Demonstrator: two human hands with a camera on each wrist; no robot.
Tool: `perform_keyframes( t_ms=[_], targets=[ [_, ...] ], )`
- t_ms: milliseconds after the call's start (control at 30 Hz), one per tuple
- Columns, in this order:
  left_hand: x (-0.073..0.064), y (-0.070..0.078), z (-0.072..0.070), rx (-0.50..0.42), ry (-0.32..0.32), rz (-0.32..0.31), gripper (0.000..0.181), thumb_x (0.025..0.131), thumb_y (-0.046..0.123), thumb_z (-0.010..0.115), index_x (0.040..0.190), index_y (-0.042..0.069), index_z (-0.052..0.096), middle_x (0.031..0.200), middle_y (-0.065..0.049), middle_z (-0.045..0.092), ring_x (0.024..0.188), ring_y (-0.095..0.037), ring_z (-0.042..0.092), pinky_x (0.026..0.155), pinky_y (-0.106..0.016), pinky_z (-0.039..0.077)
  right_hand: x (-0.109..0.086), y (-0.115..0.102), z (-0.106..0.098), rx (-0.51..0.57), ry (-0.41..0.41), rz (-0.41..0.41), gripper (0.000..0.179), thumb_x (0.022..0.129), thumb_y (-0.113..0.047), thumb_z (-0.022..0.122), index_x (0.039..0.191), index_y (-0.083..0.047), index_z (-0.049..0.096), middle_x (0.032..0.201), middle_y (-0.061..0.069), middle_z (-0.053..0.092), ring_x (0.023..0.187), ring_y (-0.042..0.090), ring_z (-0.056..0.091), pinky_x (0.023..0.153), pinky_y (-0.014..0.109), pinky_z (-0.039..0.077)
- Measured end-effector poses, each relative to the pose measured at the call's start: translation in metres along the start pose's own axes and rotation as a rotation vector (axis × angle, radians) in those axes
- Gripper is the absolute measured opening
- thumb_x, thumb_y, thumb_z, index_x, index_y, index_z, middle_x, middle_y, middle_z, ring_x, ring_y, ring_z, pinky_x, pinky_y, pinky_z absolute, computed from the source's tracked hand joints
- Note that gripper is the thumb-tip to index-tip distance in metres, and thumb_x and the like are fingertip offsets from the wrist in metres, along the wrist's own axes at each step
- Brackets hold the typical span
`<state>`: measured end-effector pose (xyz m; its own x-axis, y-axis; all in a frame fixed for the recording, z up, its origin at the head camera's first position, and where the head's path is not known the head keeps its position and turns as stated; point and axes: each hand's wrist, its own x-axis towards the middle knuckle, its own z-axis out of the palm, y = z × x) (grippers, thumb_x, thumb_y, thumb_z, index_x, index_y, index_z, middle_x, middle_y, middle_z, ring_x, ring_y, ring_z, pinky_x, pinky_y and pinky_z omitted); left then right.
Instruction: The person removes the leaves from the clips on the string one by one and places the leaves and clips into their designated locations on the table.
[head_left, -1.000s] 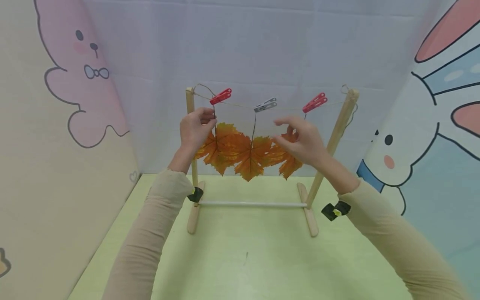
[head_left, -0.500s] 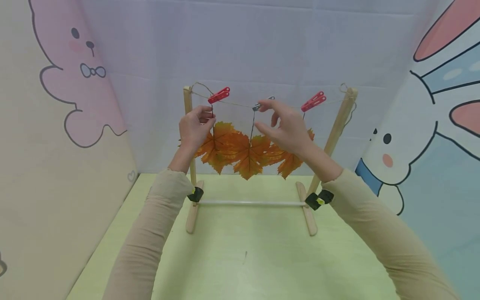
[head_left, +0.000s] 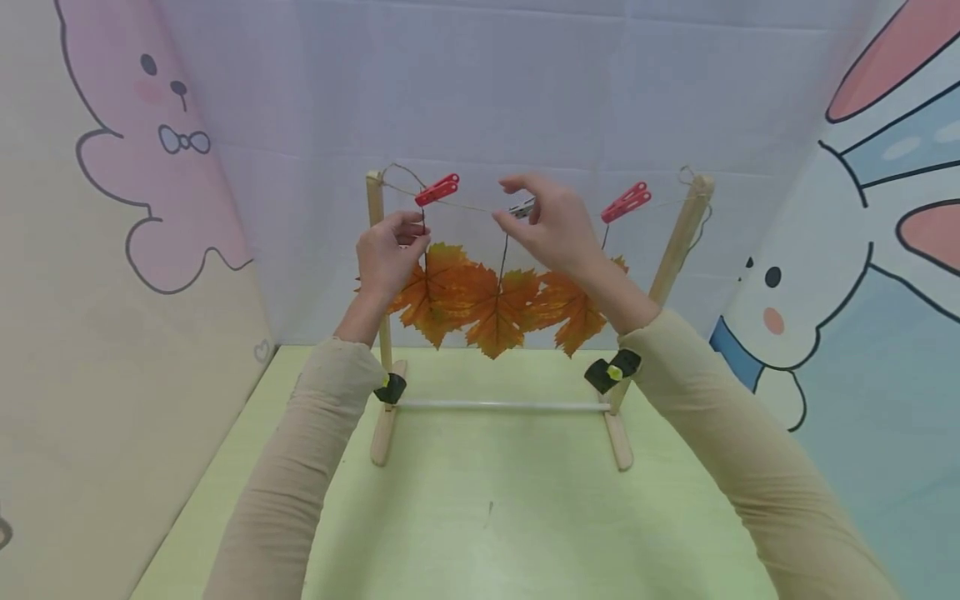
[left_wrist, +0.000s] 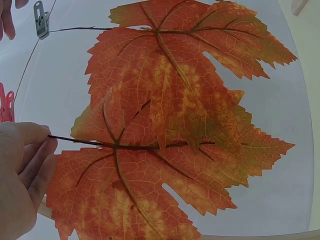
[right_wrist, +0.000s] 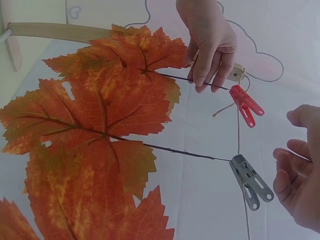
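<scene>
Three orange maple leaves hang from a string (head_left: 471,206) by clothespins. My left hand (head_left: 386,254) pinches the dark stem of the left leaf (left_wrist: 125,175) between thumb and fingers, just below the left red clothespin (head_left: 437,190). My right hand (head_left: 558,229) is by the grey clothespin (right_wrist: 250,181), thumb and index finger spread apart; the right wrist view shows a gap between hand and pin. That pin grips the stem of the middle leaf (head_left: 497,312). At the right, another red clothespin (head_left: 626,202) holds the right leaf (head_left: 570,312), partly hidden behind my right forearm.
The string is tied between two wooden posts, the left post (head_left: 376,200) and the right post (head_left: 681,242). A white rod (head_left: 498,406) joins them low down. The stand rests on a pale green table (head_left: 480,533), with cartoon-printed walls at both sides.
My right hand has moved left and up, from near the right leaf to the grey clothespin. My left hand stays at the left leaf's stem.
</scene>
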<state>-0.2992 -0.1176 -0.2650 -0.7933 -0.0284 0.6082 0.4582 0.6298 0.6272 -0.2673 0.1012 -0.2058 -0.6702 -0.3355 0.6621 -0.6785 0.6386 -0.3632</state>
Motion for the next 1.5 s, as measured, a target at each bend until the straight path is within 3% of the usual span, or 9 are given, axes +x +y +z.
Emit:
perform_keyframes(
  t_ms=[500,767,1100,1333,1500],
  targets=[
    [-0.001,-0.002,0.000,-0.005,-0.037,-0.043,0.021,0.085,0.012,0.063,0.102,0.001,0.066,0.096,-0.011,0.068,0.086,-0.022,0.065,0.078,-0.031,0.051,0.019,-0.006,0.015,-0.026,-0.099,0.075,0.045,0.090,-0.026,0.056,0.128,-0.005,0.050,0.120,0.010,0.056,0.063,0.020,0.048,0.069,0.029,0.044],
    [0.002,-0.001,0.001,0.050,-0.049,-0.022,0.021,0.085,0.015,0.063,0.102,0.003,0.067,0.096,-0.010,0.068,0.084,-0.021,0.065,0.076,-0.032,0.050,0.029,-0.004,0.026,-0.018,-0.098,0.138,0.044,0.090,-0.029,0.055,0.129,-0.008,0.050,0.118,0.007,0.058,0.064,0.019,0.046,0.066,0.028,0.041],
    [0.003,-0.001,0.002,0.052,-0.037,-0.019,0.021,0.085,0.015,0.063,0.102,0.003,0.067,0.096,-0.010,0.069,0.084,-0.021,0.066,0.077,-0.032,0.050,0.043,-0.014,0.038,-0.011,-0.107,0.205,0.044,0.091,-0.025,0.054,0.131,-0.008,0.048,0.121,0.005,0.057,0.070,0.017,0.044,0.070,0.028,0.040],
    [0.002,0.000,0.000,0.050,-0.041,0.000,0.021,0.085,0.013,0.063,0.102,0.003,0.067,0.096,-0.011,0.069,0.084,-0.022,0.065,0.079,-0.032,0.049,0.044,-0.014,0.044,-0.020,-0.115,0.220,0.044,0.092,-0.026,0.053,0.132,-0.008,0.047,0.121,0.005,0.057,0.067,0.018,0.041,0.066,0.026,0.037],
    [0.001,-0.001,-0.002,0.056,-0.053,0.003,0.020,0.085,0.013,0.063,0.102,0.003,0.067,0.095,-0.010,0.069,0.084,-0.022,0.066,0.079,-0.032,0.049,0.046,-0.016,0.047,0.003,-0.121,0.202,0.044,0.092,-0.025,0.053,0.132,-0.006,0.047,0.121,0.006,0.057,0.093,0.019,0.053,0.085,0.027,0.040]
  ],
)
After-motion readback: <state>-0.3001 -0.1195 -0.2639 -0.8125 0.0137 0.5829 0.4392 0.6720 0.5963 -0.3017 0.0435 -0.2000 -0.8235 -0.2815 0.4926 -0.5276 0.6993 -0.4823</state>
